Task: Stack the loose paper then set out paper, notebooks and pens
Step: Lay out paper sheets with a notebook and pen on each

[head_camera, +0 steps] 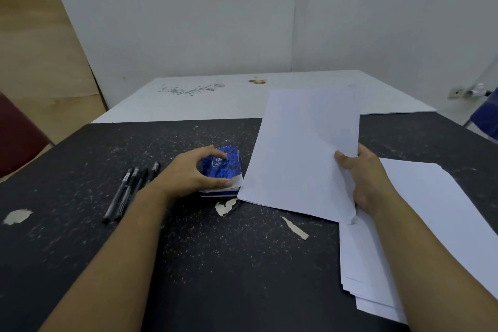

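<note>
Right hand (pixel 369 180) pinches a paper sheet (pixel 304 153) off the stack (pixel 436 224) for placing; left hand (pixel 188 172) grasps, seemingly lifting, the blue notebooks (pixel 222 167).

bare tabletop (pixel 229 264) between pens (pixel 129 191), paper stack (pixel 444 224)

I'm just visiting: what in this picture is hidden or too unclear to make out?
Head view:
- The blue notebooks: the left hand covers much of them; count and cover logo unreadable.
- The held sheets: how many the right hand pinches is unclear.
- The paper stack: crossed by the right forearm, cut off by the right edge.
- The pens: print too small; the left forearm hides some ends.
</note>
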